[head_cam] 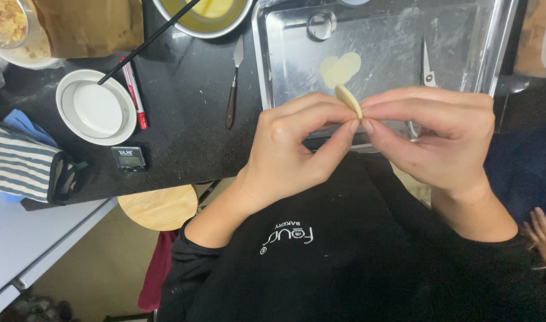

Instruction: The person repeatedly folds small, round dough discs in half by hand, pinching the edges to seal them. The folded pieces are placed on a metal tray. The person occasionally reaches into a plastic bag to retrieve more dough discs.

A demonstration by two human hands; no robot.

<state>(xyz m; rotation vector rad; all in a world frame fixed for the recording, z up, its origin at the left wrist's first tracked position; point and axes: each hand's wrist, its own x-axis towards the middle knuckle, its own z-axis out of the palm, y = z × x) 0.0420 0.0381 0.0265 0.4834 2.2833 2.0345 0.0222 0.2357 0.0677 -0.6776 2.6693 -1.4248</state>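
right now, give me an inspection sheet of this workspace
surface: black stone counter, floury steel tray at the right.
job's things: small pale dough round pinched on edge; flat pale dough discs and round metal ring cutter on the tray.
clutter: white round dish, red marker pen, wooden-handled palette knife, small black digital timer, steel scissors, striped oven mitt.
grip: left hand and right hand both pinch the dough round.
cables: nothing seen.
surroundings: round wooden stool below; another person's fingers at the right edge.
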